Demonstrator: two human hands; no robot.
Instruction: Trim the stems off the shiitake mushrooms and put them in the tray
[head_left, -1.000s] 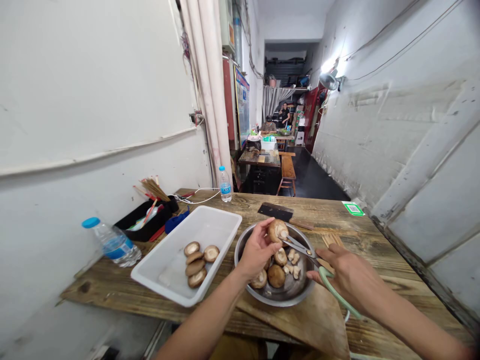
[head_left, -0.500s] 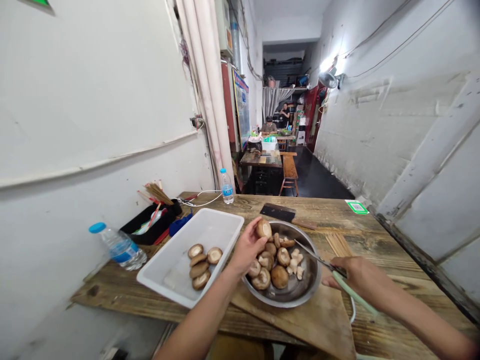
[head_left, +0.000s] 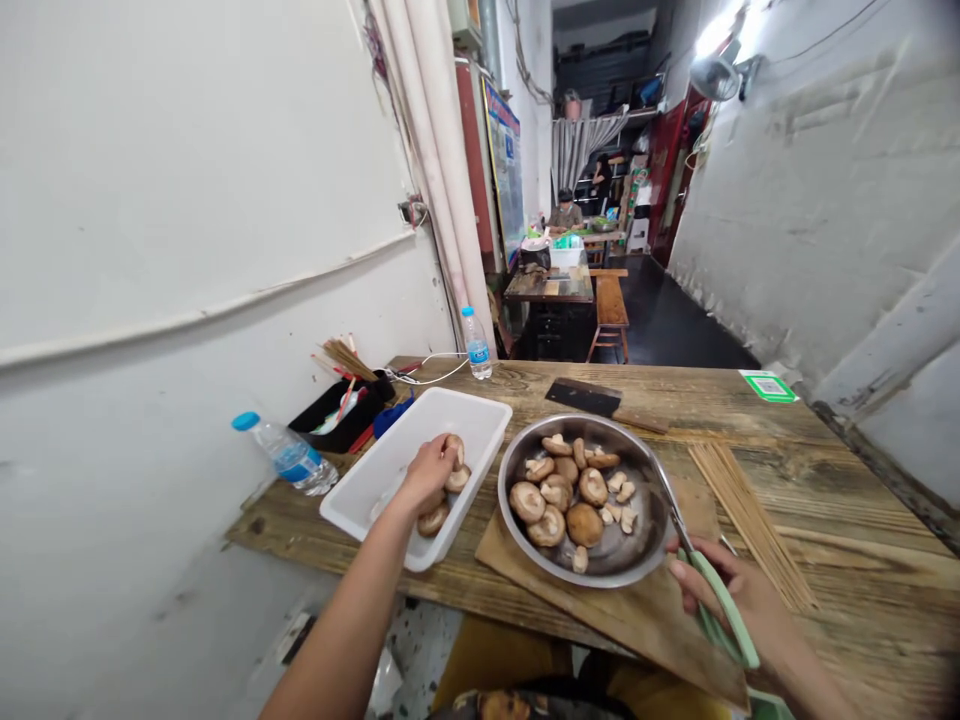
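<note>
Though beside bowl point(head_left: 634, 550), skewers point(head_left: 739, 510) apart.

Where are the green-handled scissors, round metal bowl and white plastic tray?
green-handled scissors point(head_left: 724, 605), head view, green handle
round metal bowl point(head_left: 636, 548), head view, bare inner wall
white plastic tray point(head_left: 448, 420), head view, bare inside

Brown mushrooms point(head_left: 585, 523), white tray point(head_left: 480, 425), green-handled scissors point(head_left: 716, 600).
</note>
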